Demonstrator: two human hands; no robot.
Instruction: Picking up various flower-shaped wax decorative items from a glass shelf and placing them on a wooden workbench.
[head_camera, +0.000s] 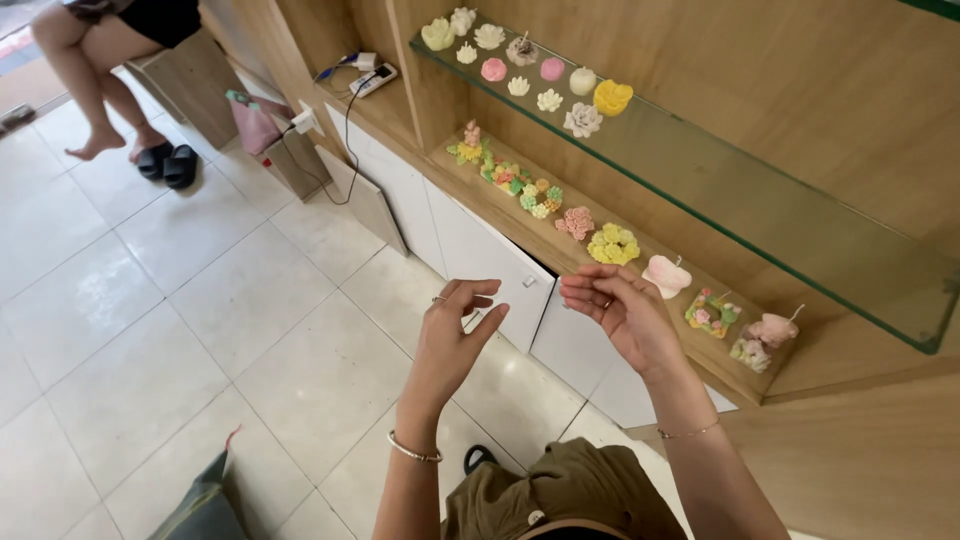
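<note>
My left hand (452, 335) and my right hand (618, 310) are raised side by side in front of a white cabinet (470, 245), fingers loosely curled toward each other with a small gap between them. Neither hand holds anything that I can make out. Each wrist wears a thin bracelet and each hand a ring. My right hand is just below the wooden ledge (640, 300), close to a pale pink flower-shaped candle (666, 276) and a yellow flower candle (613, 244).
A glass shelf (760, 190) above carries several flower-shaped candles; more line the wooden ledge. Another person sits at the far left with bare feet (100, 140) next to black slippers (167, 163). A pink bag (255, 122), a charger and cable lie by the cabinet. Tiled floor (200, 320) spreads left.
</note>
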